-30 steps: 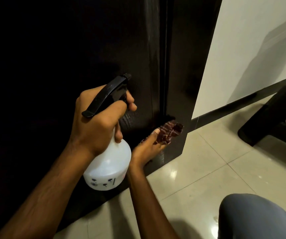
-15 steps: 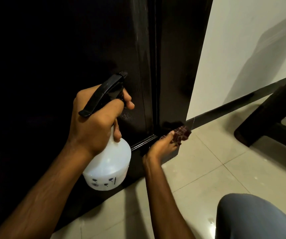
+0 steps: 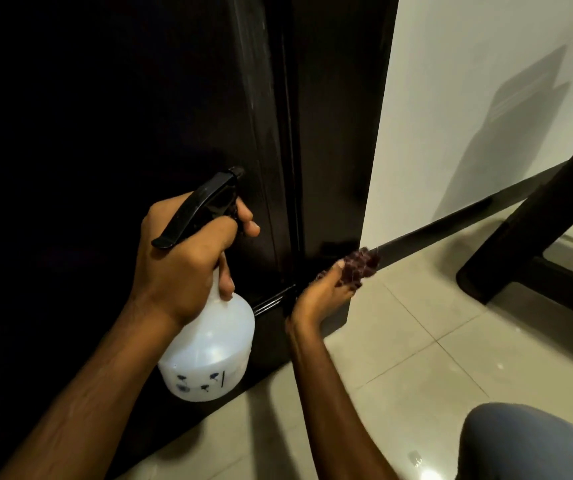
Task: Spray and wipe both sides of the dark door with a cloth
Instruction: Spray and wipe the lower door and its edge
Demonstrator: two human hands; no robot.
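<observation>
The dark door fills the left side of the room in front of the person, and its edge runs down the middle. Next to that edge stands a dark door post, then a white wall.

The small reddish cloth is low down, by the bottom corner of the post, just above the floor. The right hand pinches it at the fingertips and holds it near the wood.

The left hand is wrapped tight round the neck of a white spray bottle, with a finger by the trigger. The black nozzle points at the door.

What could go wrong? The right hand is close to the crack between door and post. If the door swings, fingers could get nipped. A squeeze now could drip onto the shiny tiles and make them slippery. The cloth is held by so little that I think it could drop.

A dark furniture leg stands to the right.
</observation>
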